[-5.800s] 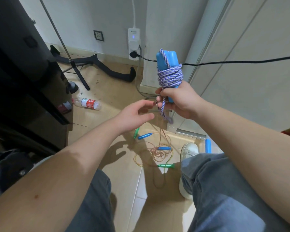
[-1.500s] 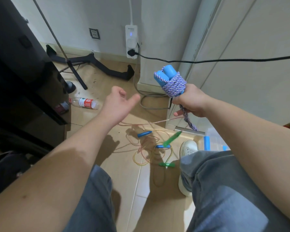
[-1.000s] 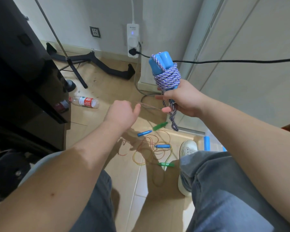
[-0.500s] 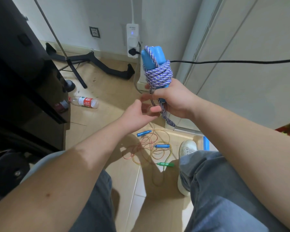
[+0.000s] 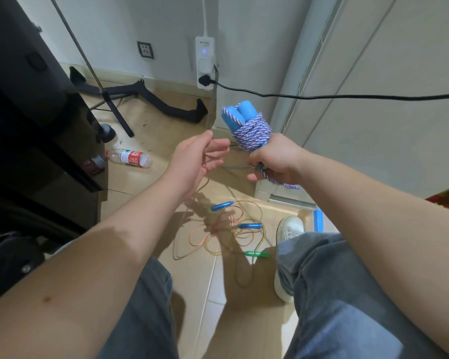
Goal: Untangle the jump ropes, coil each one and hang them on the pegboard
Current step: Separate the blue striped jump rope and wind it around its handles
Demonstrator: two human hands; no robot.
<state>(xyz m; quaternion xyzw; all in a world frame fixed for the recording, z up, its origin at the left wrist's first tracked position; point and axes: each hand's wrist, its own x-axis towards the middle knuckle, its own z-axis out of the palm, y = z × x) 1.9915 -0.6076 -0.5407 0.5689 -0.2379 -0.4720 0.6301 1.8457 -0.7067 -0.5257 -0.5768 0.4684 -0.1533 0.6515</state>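
Right hand [image 5: 278,161] clasps the purple-and-white braided jump rope [image 5: 252,130], wound round its 2 blue foam handles and held above the floor. Left hand [image 5: 195,156] is spread, apparently empty. Judged light and soft; windings may slip, so hold the handles beneath them.

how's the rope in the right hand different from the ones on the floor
The braided rope is thick, purple-white; the floor ropes are thin orange-yellow cords. The braided rope is wound tight round its blue handles in the grip of the right hand; the floor ropes lie loose and tangled. Its handles are fat, theirs slim. Both are jump ropes.
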